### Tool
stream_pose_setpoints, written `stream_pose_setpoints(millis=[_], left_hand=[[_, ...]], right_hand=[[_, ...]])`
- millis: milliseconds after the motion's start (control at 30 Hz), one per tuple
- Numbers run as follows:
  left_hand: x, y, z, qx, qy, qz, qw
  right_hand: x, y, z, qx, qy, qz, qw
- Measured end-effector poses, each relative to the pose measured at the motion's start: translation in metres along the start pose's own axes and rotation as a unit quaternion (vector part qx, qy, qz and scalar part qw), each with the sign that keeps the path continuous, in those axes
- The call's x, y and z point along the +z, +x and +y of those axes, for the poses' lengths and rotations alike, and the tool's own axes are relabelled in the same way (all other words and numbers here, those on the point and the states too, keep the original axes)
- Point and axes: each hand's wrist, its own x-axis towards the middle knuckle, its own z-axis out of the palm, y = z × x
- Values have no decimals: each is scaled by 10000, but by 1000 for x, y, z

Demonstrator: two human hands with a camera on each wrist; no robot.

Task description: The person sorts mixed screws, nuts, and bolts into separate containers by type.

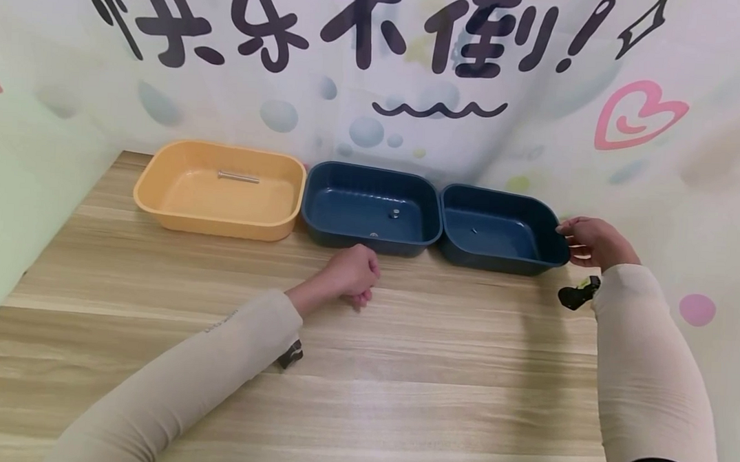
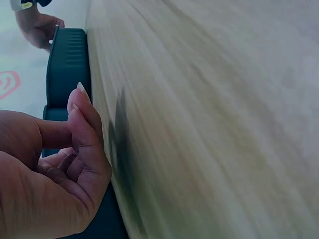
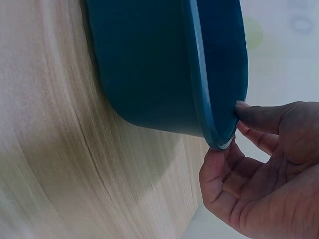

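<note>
My right hand (image 1: 599,242) pinches the right end of a dark blue plastic tray (image 1: 499,261), thumb over the rim and fingers outside, as the right wrist view shows of the tray (image 3: 149,74) and hand (image 3: 269,169). Inside that tray lies a tiny metal piece (image 1: 474,230). My left hand (image 1: 351,271), fingers loosely curled, is by the front wall of a second blue tray (image 1: 369,245); nothing shows between its fingers (image 2: 82,114). The second tray contains a small metal fastener (image 1: 395,213) and another small piece (image 1: 374,235) by its front wall.
To the left, a yellow tray (image 1: 221,226) holds a long metal bolt (image 1: 239,177). All three trays stand side by side along the back of the wood-grain table (image 1: 438,372). A printed cloth (image 1: 326,105) hangs right behind them.
</note>
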Motion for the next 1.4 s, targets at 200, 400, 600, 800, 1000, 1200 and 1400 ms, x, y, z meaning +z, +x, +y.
stream_pose_setpoints(millis=[200, 400, 600, 800, 1000, 1200, 1400], left_hand=[[-2, -9, 15, 161, 263, -138, 9994], [-9, -16, 35, 549, 405, -293, 9972], [-21, -22, 63, 845, 363, -321, 9952], [-24, -23, 83, 925, 235, -284, 9950], [-21, -21, 93, 1135, 195, -227, 9931], [-13, -10, 101, 1228, 121, -60, 9923], [-1, 1, 111, 1136, 19, 45, 9935]], right_hand=[[0, 0, 0, -42, -15, 18, 10000], [-1, 1, 0, 23, 9, 15, 10000], [0, -1, 1, -61, 0, 30, 10000], [-1, -1, 1, -126, -7, -68, 9999], [-2, 0, 1, -127, -11, -88, 9999], [-1, -3, 1, -156, -33, -58, 9999], [0, -4, 0, -159, 102, -121, 9998]])
